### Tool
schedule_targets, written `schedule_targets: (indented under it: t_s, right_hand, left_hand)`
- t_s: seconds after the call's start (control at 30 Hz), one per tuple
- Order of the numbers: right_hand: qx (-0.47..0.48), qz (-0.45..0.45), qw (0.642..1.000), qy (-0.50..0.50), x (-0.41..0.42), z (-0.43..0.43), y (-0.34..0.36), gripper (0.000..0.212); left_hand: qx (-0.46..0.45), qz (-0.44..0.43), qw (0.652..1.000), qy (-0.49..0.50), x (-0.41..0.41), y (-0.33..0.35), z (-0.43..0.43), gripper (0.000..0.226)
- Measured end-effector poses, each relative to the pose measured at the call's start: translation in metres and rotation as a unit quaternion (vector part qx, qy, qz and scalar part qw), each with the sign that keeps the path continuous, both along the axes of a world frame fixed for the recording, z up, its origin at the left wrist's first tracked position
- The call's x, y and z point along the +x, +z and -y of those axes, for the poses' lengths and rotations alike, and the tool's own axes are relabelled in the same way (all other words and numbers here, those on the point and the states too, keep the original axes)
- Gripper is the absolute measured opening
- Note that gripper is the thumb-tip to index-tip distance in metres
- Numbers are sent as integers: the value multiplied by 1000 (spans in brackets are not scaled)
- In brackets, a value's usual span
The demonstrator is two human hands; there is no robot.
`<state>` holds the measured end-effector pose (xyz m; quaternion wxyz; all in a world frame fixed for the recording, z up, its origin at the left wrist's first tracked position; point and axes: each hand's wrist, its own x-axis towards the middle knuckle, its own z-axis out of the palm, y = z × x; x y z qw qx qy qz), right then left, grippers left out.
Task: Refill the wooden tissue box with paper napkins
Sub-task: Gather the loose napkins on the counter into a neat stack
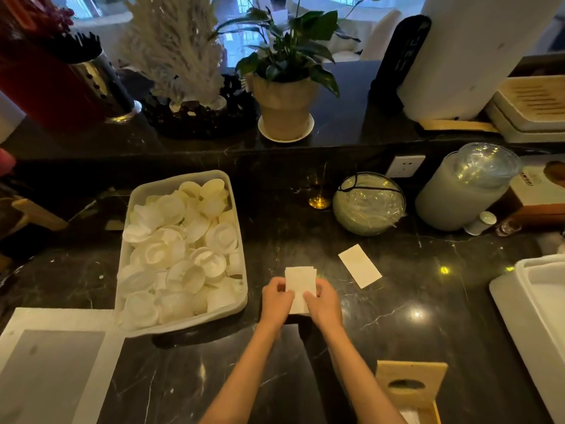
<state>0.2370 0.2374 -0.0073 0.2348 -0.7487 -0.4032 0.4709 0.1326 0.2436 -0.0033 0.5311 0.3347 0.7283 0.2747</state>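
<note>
Both hands hold a small stack of white paper napkins [301,284] upright over the middle of the dark marble counter. My left hand [276,296] grips its left edge and my right hand [324,302] grips its right edge. A single folded white napkin [360,265] lies flat on the counter to the right of the stack. The wooden tissue box [409,390] sits at the bottom right near my right forearm, its slotted lid tilted up and some white paper showing inside.
A plastic tub [238,249] of white lids stands left of my hands. A white tray [55,362] lies at the bottom left and a white bin [532,310] at the right edge. Wrapped bowl stacks [368,203], a potted plant [286,105] and a raised ledge sit behind.
</note>
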Motion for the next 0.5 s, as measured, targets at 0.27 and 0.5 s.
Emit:
schedule_targets:
  t_s: [0.27,0.5]
  right_hand:
    - [-88,-49,995,8,14,16,8,53]
    - [-63,-303,936,-168,18,20,6,56]
  left_hand:
    - [1,165,982,90,-8,12,24,48]
    - [84,157,982,57,-17,15,28,51]
